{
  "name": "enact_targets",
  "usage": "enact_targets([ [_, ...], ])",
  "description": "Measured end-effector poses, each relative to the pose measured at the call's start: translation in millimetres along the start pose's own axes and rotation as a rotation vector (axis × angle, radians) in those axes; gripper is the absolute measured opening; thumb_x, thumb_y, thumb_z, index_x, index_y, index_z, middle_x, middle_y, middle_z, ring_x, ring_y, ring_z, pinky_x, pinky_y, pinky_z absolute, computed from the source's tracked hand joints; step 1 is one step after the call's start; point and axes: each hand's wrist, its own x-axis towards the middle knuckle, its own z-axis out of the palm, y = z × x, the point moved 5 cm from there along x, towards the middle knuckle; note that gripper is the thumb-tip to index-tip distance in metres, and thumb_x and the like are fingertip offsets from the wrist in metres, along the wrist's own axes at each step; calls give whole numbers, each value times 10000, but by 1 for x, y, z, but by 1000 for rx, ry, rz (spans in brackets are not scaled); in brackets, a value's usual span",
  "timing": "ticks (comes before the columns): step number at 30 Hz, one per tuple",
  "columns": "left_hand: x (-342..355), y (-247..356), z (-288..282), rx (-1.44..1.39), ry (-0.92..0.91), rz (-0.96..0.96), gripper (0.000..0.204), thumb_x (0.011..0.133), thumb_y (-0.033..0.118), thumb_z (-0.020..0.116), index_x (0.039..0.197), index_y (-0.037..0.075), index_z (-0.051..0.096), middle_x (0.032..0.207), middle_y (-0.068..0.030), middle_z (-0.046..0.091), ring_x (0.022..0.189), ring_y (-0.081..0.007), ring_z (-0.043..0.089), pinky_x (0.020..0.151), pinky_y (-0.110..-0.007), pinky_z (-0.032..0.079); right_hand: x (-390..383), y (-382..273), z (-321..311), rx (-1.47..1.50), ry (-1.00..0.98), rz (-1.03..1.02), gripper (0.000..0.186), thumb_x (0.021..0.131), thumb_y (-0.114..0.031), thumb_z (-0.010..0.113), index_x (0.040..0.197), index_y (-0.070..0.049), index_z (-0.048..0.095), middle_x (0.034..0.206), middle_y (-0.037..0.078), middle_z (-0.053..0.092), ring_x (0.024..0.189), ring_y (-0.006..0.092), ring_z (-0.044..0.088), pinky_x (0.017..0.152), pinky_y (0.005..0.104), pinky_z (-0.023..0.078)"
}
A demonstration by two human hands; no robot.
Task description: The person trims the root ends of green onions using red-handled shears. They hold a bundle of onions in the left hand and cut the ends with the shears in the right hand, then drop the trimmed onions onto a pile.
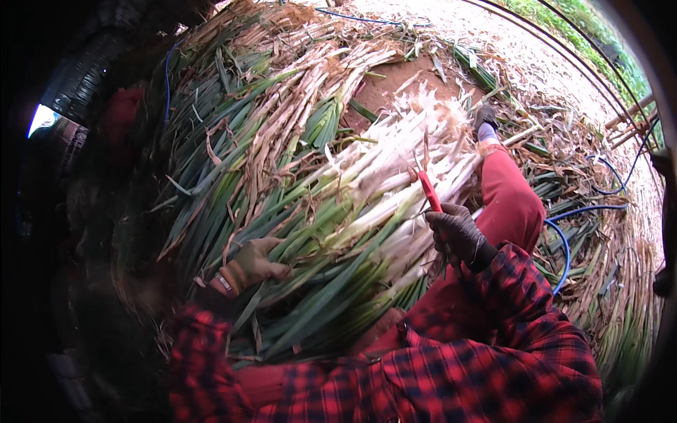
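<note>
Ground [398, 79] is soil under dry leaf litter, dark on the left side, sunlit toward the far right. Nearest: red-and-black plaid shirt [451, 377], then red trousers [509, 194], one leg stretched along the right edge of the main pile. That pile is long green-and-white onion stalks [416, 173], lying loose: green leaves at its near-left edge, white ends and stringy roots at its far-right edge. Left hand [252, 265], tan glove, is on the leaves at the near-left edge, fingers partly spread; can't tell if it has hold of any. Right hand [455, 231], dark glove, is curled closed round a slim red tool [429, 192] over the pile's right side; can't tell if the tool's tip touches stalks. Right of the leg: blue hose [564, 250] and more stalks [617, 310]. Farther: browned stalks [282, 116] beyond the pile's left edge, dark shoe [485, 115] by its far-right corner. Farthest: green plants [596, 25] past curved dark rails.
</note>
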Motion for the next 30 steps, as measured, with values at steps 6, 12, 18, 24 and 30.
enact_targets([
  [6,44,-65,22,333,191,66,382,806,296,793,1072,30,728,923,-102,716,889,-137,648,820,-336,506,-73,41,34,-69,-165,137,264,898,-239,722,1050,-52,614,634,-4,492,438,99,471,366,267,371],
  [12,53,-70,29,451,240,148,528,834,501,746,1092,41,723,998,-160,723,941,-265,682,847,-355,507,-88,63,54,-322,-242,121,376,871,-246,759,1137,-11,634,768,-14,620,641,85,565,546,257,449],
  [18,51,-104,26,314,225,1,497,857,500,717,1031,35,705,911,-110,704,873,-227,647,811,-346,485,-83,43,60,-231,-247,197,305,880,-298,733,1005,-60,590,577,4,477,405,112,481,346,284,369],
  [24,48,-75,30,228,166,-53,416,898,435,656,754,45,671,754,-50,617,779,-157,579,753,-315,452,-49,59,45,-158,-118,185,267,858,-274,745,948,-67,601,606,21,502,437,126,478,392,301,379],
  [30,60,-90,31,140,122,3,394,900,415,675,826,28,701,732,-10,641,748,-116,564,712,-279,449,10,32,2,-67,88,52,268,837,-227,767,880,-20,601,631,41,510,457,159,502,390,326,408],
])
